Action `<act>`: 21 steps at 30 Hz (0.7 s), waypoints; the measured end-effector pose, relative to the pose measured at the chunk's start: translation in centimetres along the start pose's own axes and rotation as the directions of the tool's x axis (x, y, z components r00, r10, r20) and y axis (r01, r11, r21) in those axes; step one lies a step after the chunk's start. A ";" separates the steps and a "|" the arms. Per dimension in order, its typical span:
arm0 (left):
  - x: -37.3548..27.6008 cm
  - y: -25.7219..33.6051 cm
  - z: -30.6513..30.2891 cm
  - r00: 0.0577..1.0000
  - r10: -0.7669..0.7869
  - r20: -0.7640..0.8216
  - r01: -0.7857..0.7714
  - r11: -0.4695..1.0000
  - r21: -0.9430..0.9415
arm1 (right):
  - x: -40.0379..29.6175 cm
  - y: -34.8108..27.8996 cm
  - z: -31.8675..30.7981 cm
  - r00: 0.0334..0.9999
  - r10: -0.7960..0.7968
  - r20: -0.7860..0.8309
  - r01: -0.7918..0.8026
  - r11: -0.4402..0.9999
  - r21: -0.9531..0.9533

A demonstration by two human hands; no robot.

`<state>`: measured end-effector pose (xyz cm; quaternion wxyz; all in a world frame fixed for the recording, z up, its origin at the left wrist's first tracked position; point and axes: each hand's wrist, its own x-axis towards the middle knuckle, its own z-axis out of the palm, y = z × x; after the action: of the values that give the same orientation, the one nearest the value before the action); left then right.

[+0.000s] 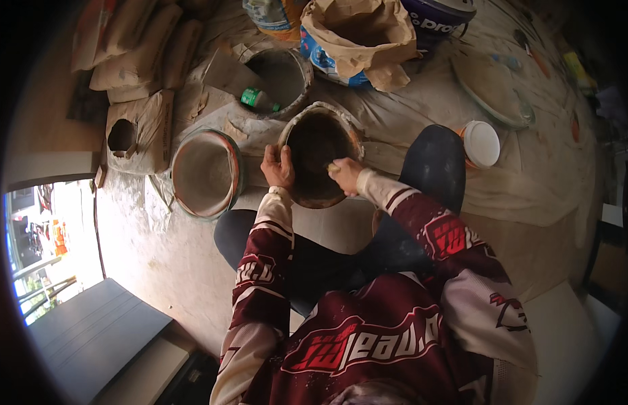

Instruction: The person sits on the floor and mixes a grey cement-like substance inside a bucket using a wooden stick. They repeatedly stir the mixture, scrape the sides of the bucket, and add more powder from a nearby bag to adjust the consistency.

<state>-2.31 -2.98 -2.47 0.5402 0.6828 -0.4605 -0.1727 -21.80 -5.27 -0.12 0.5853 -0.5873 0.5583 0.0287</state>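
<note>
A round tub [355, 132] with a crusted, mortar-caked rim sits on the floor in front of my crossed legs, tilted so that its dark inside faces me. On its left rim rests my left hand [278, 167], thumb over the edge and fingers around the outside. My right hand [347, 176] is at the tub's right side, closed around the pale yellowish handle [333, 167] of a tool. The handle points into the tub. Shadow hides the tool's working end, and I cannot tell what kind of tool it is.
A dusty round basin [237, 167] stands left of the tub. Behind are another tub [304, 76], a green-labelled plastic bottle [260, 99] and an open paper sack [395, 53]. Stacked sacks [136, 66] fill the far left. A white-lidded pail [482, 144] stands beside my right knee.
</note>
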 end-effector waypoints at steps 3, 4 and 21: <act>-0.3 0.2 -0.4 0.998 0.003 0.055 -0.006 0.998 0.055 | -0.6 0.6 3.0 0.994 0.015 0.106 -0.038 0.975 0.219; -0.4 0.2 -0.6 0.998 -0.010 0.056 0.007 0.998 0.065 | -0.8 0.5 3.2 0.992 -0.019 0.124 0.005 0.994 0.112; 0.3 1.3 0.3 0.998 -0.015 0.063 0.013 0.999 0.029 | -1.4 -5.0 -4.6 0.843 -0.537 -0.006 0.158 0.259 -0.953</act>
<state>-2.96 -3.41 -1.30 0.5143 0.6880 -0.4749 -0.1914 -21.71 -9.29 5.58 0.0342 -0.9166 0.3832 0.1088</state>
